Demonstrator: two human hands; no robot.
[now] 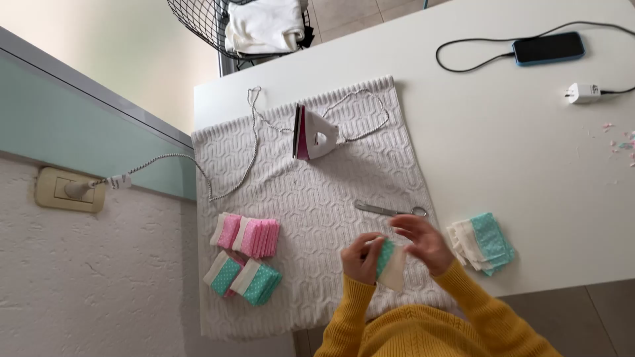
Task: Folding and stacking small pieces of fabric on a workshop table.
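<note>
We see the left hand (360, 258) and right hand (423, 243) both pinching 1 teal-and-white fabric piece (390, 261) over the towel (331, 198), near the scissors (389, 210).

White table (516, 172), textured wall (99, 277) (socket (69, 192)) — tiled floor (350, 13)

Matt textured cloth mat (317, 198), shiny metal scissors (390, 210), smooth table (516, 165).

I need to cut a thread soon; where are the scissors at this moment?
In the head view, the scissors lie on the white textured cloth, just above the right hand and below the small iron.
</note>
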